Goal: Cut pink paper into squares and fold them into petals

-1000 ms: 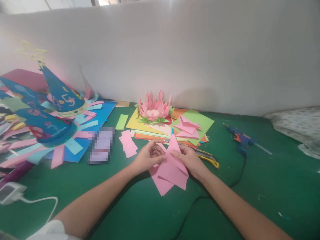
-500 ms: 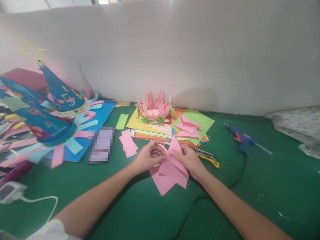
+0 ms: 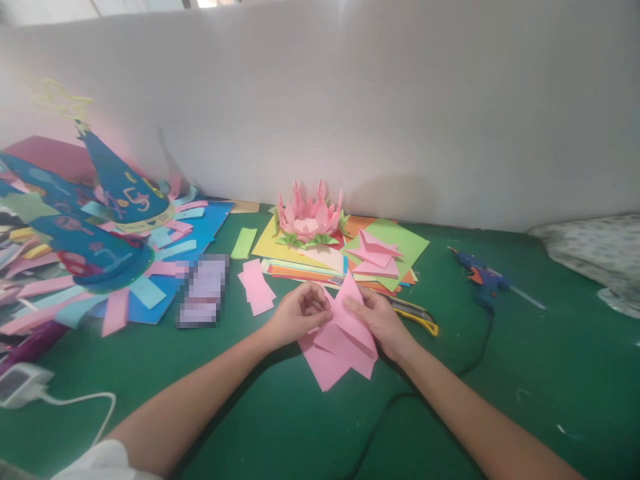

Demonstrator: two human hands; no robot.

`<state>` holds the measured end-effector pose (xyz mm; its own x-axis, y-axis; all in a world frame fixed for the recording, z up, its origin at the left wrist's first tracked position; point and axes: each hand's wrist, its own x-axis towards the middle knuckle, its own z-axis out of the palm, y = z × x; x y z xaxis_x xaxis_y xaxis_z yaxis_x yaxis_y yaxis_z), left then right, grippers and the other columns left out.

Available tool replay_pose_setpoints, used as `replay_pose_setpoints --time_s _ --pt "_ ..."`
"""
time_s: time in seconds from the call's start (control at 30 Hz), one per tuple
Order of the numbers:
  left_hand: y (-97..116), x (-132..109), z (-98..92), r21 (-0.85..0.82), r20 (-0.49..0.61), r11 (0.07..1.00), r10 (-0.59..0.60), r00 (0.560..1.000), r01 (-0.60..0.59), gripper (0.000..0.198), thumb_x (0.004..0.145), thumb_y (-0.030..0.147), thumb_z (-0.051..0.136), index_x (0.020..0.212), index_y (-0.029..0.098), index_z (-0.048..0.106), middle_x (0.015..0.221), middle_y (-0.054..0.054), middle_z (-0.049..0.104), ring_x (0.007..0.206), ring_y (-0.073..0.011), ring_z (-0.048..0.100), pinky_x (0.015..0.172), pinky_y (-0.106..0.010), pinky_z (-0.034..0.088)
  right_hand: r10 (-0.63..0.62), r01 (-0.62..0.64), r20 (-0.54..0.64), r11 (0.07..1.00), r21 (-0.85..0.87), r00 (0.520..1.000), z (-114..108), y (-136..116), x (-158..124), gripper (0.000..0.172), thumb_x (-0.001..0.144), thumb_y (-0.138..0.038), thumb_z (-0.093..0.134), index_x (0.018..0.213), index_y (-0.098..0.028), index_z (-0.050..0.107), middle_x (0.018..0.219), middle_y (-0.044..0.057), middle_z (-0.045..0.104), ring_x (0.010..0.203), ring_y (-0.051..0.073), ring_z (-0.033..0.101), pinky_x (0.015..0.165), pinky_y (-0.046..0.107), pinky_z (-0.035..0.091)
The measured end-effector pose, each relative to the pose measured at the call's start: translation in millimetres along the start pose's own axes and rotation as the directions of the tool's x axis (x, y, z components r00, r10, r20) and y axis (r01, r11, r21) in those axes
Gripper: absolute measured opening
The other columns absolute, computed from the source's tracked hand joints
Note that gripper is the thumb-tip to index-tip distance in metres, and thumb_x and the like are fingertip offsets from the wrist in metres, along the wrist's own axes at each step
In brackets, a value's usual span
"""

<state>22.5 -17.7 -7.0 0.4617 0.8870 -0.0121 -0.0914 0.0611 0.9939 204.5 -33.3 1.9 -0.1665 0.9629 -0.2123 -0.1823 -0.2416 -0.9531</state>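
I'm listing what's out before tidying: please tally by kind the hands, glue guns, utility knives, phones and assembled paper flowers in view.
Hands: 2, the left hand and right hand, both at the folded pink paper
Glue gun: 1
Utility knife: 1
Phone, screen blurred: 1
Assembled paper flower: 1
Total: 6

Green table [image 3: 280, 427] against a pale wall [image 3: 450, 120].
Wall stands along the surface's far edge, plain, lit brightest at top centre and greyer toward the right; a small bright opening [image 3: 207, 3] shows above it, left of centre.
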Motion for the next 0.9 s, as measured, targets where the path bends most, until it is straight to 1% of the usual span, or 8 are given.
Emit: replay_pose_setpoints --time_s 0.1,0.2,0.3,0.4,0.47,0.57,0.7,0.9 --pt "-0.2 -0.7 -0.2 0.015 0.015 1.000 -0.007 1.000 0.007 0.028 0.071 0.025 0.071 0.079 0.016 0.046 0.078 0.001 0.057 0.054 -0.0038 0.051 0.052 -0.019 0.041 0.011 -0.011 -0.004 1.000 0.027 1.000 -1.3 1.7 0.5 0.036 0.067 -0.046 0.073 0.086 -0.017 0.066 0.082 0.005 0.070 0.071 0.020 0.063 0.066 0.031 0.049" --pt "-0.1 -1.2 -0.6 0.023 0.022 1.000 -0.020 1.000 0.019 0.026 0.071 0.025 0.071 0.078 0.015 0.048 0.076 0.001 0.056 0.054 -0.0043 0.052 0.052 -0.019 0.041 0.017 -0.017 -0.017 1.000 0.025 1.000 -2.1 4.1 1.5 0.030 0.067 -0.042 0.074 0.082 -0.017 0.065 0.079 0.003 0.069 0.068 0.019 0.062 0.065 0.030 0.048" --pt "2.2 -1.6 -0.8 0.070 0.041 0.997 -0.030 0.999 0.027 0.019 0.073 0.025 0.068 0.080 0.014 0.054 0.075 0.000 0.057 0.053 -0.0044 0.051 0.051 -0.019 0.041 0.007 -0.007 -0.035 1.000 0.018 0.999 -2.6 6.1 2.9 0.028 0.065 -0.042 0.075 0.076 -0.018 0.064 0.074 0.001 0.068 0.066 0.018 0.061 0.064 0.029 0.047" --pt "4.9 -2.1 -0.8 0.152 0.065 0.988 -0.012 0.998 0.002 0.015 0.075 0.024 0.064 0.084 0.012 0.062 0.084 -0.004 0.061 0.054 -0.0048 0.051 0.051 -0.019 0.041 -0.008 0.008 -0.032 1.000 0.017 0.999 -3.4 7.3 3.8 0.027 0.064 -0.041 0.076 0.072 -0.018 0.063 0.072 0.000 0.066 0.064 0.017 0.059 0.065 0.030 0.047" --pt "5.2 -2.4 -0.6 0.179 0.067 0.984 -0.011 0.998 -0.001 0.013 0.076 0.023 0.063 0.084 0.012 0.064 0.085 -0.005 0.061 0.054 -0.0049 0.051 0.051 -0.019 0.041 -0.007 0.008 -0.037 1.000 0.010 0.999 -3.8 7.6 4.0 0.028 0.064 -0.041 0.076 0.072 -0.018 0.063 0.071 0.000 0.066 0.063 0.016 0.058 0.064 0.029 0.046" --pt "3.3 -2.8 -0.5 0.139 0.037 0.990 -0.038 0.999 0.032 0.012 0.074 0.022 0.065 0.078 0.013 0.058 0.078 -0.002 0.058 0.053 -0.0049 0.051 0.051 -0.019 0.041 -0.001 0.001 -0.055 1.000 -0.008 0.998 -3.6 8.1 3.7 0.029 0.062 -0.041 0.077 0.072 -0.017 0.064 0.069 0.000 0.065 0.062 0.016 0.058 0.061 0.028 0.045" --pt "0.3 -2.7 -0.7 0.054 0.026 0.997 -0.056 0.998 0.054 0.023 0.071 0.021 0.068 0.073 0.015 0.046 0.076 0.001 0.054 0.053 -0.0046 0.051 0.050 -0.019 0.040 0.001 -0.002 -0.065 1.000 -0.011 0.998 -3.0 9.0 3.3 0.031 0.061 -0.043 0.078 0.072 -0.017 0.064 0.068 0.000 0.064 0.062 0.017 0.058 0.060 0.029 0.046" --pt "-0.4 -3.1 -1.0 0.038 0.047 0.998 -0.048 0.998 0.046 0.023 0.072 0.020 0.067 0.073 0.015 0.044 0.078 0.001 0.054 0.054 -0.0049 0.053 0.050 -0.019 0.040 -0.002 0.001 -0.079 1.000 -0.021 0.997 -3.2 9.5 3.5 0.032 0.059 -0.044 0.078 0.067 -0.017 0.062 0.066 0.000 0.063 0.061 0.017 0.057 0.060 0.030 0.046"
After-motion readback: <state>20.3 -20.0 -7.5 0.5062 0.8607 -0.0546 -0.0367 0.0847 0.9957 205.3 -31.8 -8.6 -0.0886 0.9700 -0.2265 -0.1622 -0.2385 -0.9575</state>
